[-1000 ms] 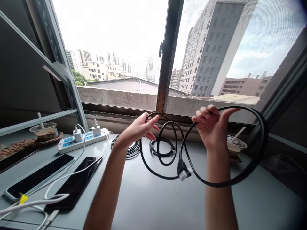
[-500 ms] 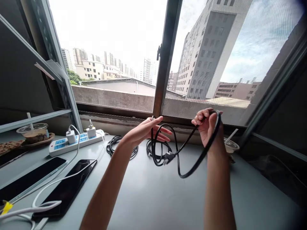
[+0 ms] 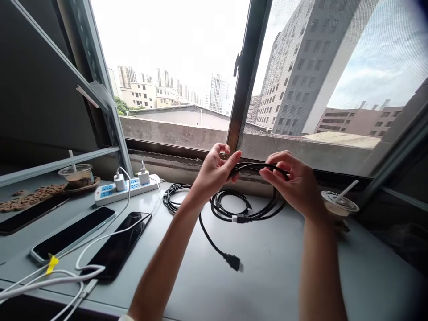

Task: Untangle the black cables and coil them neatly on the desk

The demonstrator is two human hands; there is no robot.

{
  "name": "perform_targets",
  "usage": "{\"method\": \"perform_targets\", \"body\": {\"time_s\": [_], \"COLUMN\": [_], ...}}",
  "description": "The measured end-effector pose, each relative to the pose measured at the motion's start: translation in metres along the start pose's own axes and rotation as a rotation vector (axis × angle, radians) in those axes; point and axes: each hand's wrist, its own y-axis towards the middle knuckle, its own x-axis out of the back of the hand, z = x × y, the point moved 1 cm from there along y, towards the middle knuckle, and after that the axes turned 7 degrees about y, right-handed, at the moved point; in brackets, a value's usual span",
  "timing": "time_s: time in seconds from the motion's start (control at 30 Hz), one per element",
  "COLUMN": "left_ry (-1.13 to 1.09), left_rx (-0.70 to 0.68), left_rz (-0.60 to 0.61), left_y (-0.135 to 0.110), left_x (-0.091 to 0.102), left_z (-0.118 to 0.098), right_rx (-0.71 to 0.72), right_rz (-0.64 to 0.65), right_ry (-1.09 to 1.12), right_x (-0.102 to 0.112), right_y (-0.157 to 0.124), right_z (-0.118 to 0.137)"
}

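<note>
Both hands are on a black HDMI cable [image 3: 249, 166], gathered in loops above the table. My left hand [image 3: 219, 167] is closed around the left side of the loops, thumb on top. The right side is pinched between the thumb and fingers of my right hand [image 3: 294, 178]. One end hangs below my left hand, its plug [image 3: 233, 262] over the tabletop. Another plug [image 3: 240, 219] shows lower down, at the bottom of the hanging loops. Behind lie two coiled black cables, a left coil [image 3: 169, 203] partly hidden by my left forearm and a middle coil [image 3: 230, 193].
A white power strip [image 3: 127, 194] with two chargers stands at the back left. Phones [image 3: 117, 249] and white charging cables [image 3: 53, 281] lie in front of it. Lidded drink cups stand at the left [image 3: 76, 176] and right [image 3: 339, 205]. A window runs behind the table [image 3: 267, 276].
My right hand has come closer to my left, and the cable's wide loop is now bundled between them. My left fingers have closed on it. The view has shifted left.
</note>
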Motion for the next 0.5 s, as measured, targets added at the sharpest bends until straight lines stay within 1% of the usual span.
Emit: {"method": "perform_targets", "body": {"time_s": [0.07, 0.17, 0.2, 0.23, 0.3, 0.33, 0.43, 0.5], "left_ry": [-0.006, 0.022, 0.036, 0.052, 0.086, 0.100, 0.141, 0.196], "left_rx": [0.044, 0.105, 0.118, 0.127, 0.124, 0.106, 0.024, -0.014], "left_rz": [0.009, 0.022, 0.022, 0.023, 0.040, 0.067, 0.194, 0.204], "left_y": [0.000, -0.001, -0.001, -0.001, -0.002, -0.002, -0.005, -0.003], "left_x": [-0.003, -0.005, -0.005, -0.006, -0.008, -0.009, -0.010, -0.008], "left_z": [0.001, 0.001, 0.002, 0.002, 0.002, 0.002, 0.003, 0.006], "right_rx": [-0.007, -0.022, -0.032, -0.040, -0.038, -0.030, -0.036, -0.064], "right_rz": [0.066, 0.194, 0.218, 0.215, 0.160, 0.130, 0.040, -0.079], "right_ry": [-0.017, -0.091, -0.138, -0.193, -0.284, -0.302, -0.300, -0.319], "right_x": [-0.007, -0.014, -0.016, -0.018, -0.020, -0.020, -0.015, -0.006], "right_y": [-0.001, -0.002, -0.002, -0.002, -0.001, 0.000, 0.003, 0.004], "right_z": [0.004, 0.003, 0.001, -0.002, -0.006, -0.008, -0.014, -0.018]}}
